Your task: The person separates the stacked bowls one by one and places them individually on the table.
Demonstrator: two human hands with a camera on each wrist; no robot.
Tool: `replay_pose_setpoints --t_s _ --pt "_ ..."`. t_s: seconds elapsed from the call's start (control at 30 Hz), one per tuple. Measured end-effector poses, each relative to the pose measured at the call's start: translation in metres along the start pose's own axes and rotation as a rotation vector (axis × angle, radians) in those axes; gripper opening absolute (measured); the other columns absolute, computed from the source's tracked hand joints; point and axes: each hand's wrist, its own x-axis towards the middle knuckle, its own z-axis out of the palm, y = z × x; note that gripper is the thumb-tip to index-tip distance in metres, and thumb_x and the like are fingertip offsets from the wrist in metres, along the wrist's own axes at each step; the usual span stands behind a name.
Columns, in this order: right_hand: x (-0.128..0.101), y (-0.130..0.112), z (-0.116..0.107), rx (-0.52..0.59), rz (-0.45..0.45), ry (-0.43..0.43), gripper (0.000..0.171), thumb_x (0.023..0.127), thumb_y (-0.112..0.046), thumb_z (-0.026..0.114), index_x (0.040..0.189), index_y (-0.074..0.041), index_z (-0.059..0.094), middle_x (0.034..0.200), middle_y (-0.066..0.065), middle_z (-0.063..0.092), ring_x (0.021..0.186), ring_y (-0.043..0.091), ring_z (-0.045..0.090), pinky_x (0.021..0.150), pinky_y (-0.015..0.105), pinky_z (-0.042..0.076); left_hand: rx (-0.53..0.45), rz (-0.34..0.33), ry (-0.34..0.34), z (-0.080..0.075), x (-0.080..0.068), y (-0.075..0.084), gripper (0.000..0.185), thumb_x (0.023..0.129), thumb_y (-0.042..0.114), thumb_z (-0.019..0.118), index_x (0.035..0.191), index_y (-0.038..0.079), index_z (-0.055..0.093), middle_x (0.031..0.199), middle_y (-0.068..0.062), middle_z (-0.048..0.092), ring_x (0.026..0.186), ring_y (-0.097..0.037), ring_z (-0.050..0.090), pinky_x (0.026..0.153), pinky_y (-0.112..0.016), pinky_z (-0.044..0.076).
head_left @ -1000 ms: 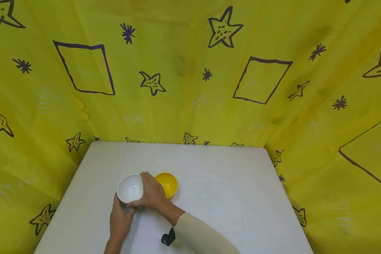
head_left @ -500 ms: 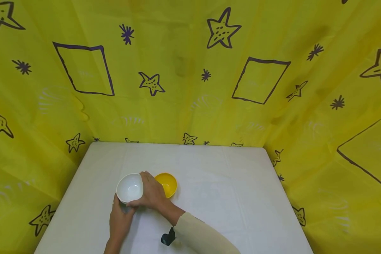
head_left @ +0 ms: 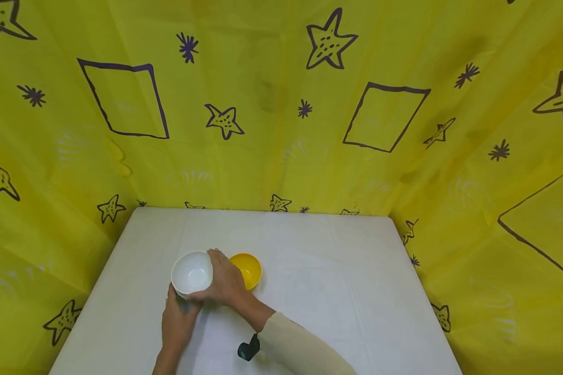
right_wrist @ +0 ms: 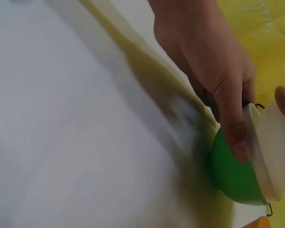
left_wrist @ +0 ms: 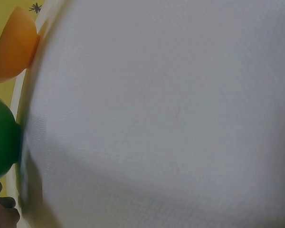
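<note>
Two hands close on a white bowl (head_left: 192, 273) toward the near left part of a white table (head_left: 338, 291), against a yellow backdrop (head_left: 272, 104) printed with stars and squares. The right hand (head_left: 226, 284), in a cream sleeve (head_left: 300, 351), wraps the bowl's right side, fingers curled over the far rim and thumb at the near edge. The left hand (head_left: 178, 319) comes up from the table's near edge and meets the bowl's near underside, the thumb against its left wall. The bowl sits between the two hands, its mouth facing up. A yellow bowl (head_left: 247, 268) stands just beside the right hand, toward the table's middle, partly covered by the knuckles.

From the head view the white bowl reads as a single vessel. The right wrist view shows more: a green bowl (right_wrist: 232, 175) nested under the white one (right_wrist: 270, 152), with the left hand's (right_wrist: 209, 66) thumb pressed across the green wall and the white rim, and a right fingertip at the frame's right edge. The left wrist view, mostly filled by blurred table surface (left_wrist: 171, 114), catches the green bowl (left_wrist: 2, 137) and the yellow bowl (left_wrist: 14, 47) at its left edge, with curled fingertips (left_wrist: 2, 211) in the lower corner. A small black clip (head_left: 248, 348) shows by the right sleeve.
</note>
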Motion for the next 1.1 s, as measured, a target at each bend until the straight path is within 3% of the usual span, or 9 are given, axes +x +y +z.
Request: replay_pose_setpoints --t_s 0.3,0.5,0.9,1.1 --pt "-0.003 -0.003 -0.007 0.058 0.039 0.030 0.112 0.066 -0.069 0.091 0.152 -0.012 0.046 0.144 0.003 0.058 0.121 0.015 0.061 0.092 0.023 0.054 -0.002 -0.003 0.004 0.001 0.000 -0.001 0.097 0.091 0.016 0.082 0.163 -0.005 0.021 0.156 -0.039 0.037 0.144 -0.057 0.035 0.113 -0.072 0.032" --pt "-0.004 -0.005 -0.017 0.065 0.065 0.051 0.110 0.067 -0.065 0.092 0.152 -0.012 0.046 0.148 0.005 0.057 0.128 0.019 0.059 0.098 0.029 0.055 0.005 0.011 0.025 0.002 0.001 -0.003 0.095 0.091 0.020 0.084 0.163 0.000 0.025 0.154 -0.037 0.042 0.139 -0.058 0.042 0.107 -0.073 0.038" --pt "-0.005 -0.003 -0.024 0.105 0.105 0.070 0.107 0.068 -0.062 0.093 0.151 -0.013 0.047 0.143 0.003 0.059 0.116 0.016 0.062 0.093 0.025 0.055 0.003 0.064 0.065 0.001 0.000 -0.001 0.096 0.086 0.020 0.090 0.161 0.005 0.031 0.148 -0.035 0.050 0.135 -0.057 0.047 0.103 -0.072 0.042" --pt "-0.006 0.002 -0.028 0.130 0.106 0.098 0.108 0.068 -0.061 0.094 0.151 -0.010 0.048 0.145 0.005 0.058 0.118 0.019 0.062 0.093 0.029 0.056 -0.002 0.040 0.055 0.002 0.000 -0.001 0.099 0.086 0.019 0.090 0.162 0.004 0.029 0.150 -0.035 0.048 0.138 -0.057 0.045 0.106 -0.072 0.039"
